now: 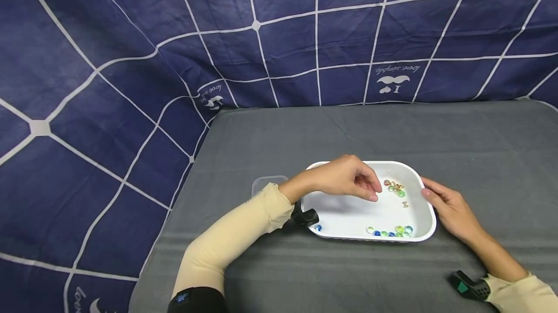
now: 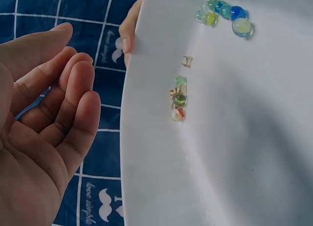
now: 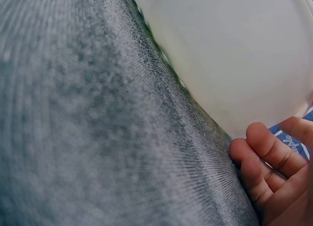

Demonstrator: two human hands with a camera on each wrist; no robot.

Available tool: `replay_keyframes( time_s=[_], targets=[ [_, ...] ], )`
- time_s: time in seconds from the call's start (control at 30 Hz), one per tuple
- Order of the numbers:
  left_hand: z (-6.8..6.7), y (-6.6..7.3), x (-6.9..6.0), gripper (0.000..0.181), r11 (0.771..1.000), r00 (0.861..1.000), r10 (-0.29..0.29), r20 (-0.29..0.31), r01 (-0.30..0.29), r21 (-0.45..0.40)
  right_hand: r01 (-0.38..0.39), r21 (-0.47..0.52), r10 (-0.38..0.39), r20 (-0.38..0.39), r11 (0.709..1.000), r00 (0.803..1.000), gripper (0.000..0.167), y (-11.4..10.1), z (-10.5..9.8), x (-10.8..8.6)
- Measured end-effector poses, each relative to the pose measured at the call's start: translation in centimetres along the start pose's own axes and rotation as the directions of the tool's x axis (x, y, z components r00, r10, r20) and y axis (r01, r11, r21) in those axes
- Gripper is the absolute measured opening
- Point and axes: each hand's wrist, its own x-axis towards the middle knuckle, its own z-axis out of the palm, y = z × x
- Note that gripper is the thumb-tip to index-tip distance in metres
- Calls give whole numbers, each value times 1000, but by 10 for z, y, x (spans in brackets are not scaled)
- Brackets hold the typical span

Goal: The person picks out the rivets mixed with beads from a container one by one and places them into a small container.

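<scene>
A white plastic tray point(image 1: 340, 213) sits on the grey cloth. Above it hovers my left hand point(image 1: 348, 177), its fingers loosely bent; in the left wrist view nothing shows between thumb and fingers. My right hand point(image 1: 451, 209) holds the tray's right end, thumb at the rim and fingers against the outer wall. Several glass marbles point(image 1: 408, 229), blue, green and clear, line the tray's near side. Another cluster of marbles point(image 1: 401, 194), with small gold-coloured bits, lies toward the far right. A small gold-coloured piece point(image 2: 186, 61) lies apart from them. One blue marble point(image 1: 318, 227) is in the near left corner.
A clear plastic container or lid point(image 1: 270, 178) stands left of the tray, partly hidden behind the left forearm. The grey cloth point(image 1: 279, 138) spreads around the tray. A dark blue checked curtain point(image 1: 287, 51) hangs behind and along the left side.
</scene>
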Motion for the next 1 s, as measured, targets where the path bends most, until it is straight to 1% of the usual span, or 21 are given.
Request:
replay_keyframes(
  time_s=[0.07,0.17,0.3,0.47,0.57,0.73,0.8,1.0],
  targets=[
    [1,0,4,20,1000,1000,-16,10,15,8,2,-2,-2,-1,1000,1000,33,-1,0,0],
    [4,-2,9,20,1000,1000,0,18,0,-10,3,-4,-3,4,1000,1000,34,-1,1,1],
    [6,-6,14,20,998,999,38,22,-37,-42,3,0,-3,10,1000,1000,34,-2,1,2],
    [9,-10,18,19,998,999,48,25,-47,-46,3,16,-3,19,1000,1000,33,-2,3,3],
    [10,-10,22,19,999,999,38,33,-37,-28,3,19,-4,18,1000,1000,33,-2,3,3],
    [12,-8,31,21,999,998,-24,55,21,50,5,18,-6,15,1000,1000,32,-1,2,1],
    [12,-7,34,22,998,998,-32,57,28,62,8,18,-8,12,1000,1000,32,-1,2,1],
    [15,-8,44,20,997,997,-25,66,20,74,17,25,-17,12,1000,1000,32,-1,1,0]
  ],
)
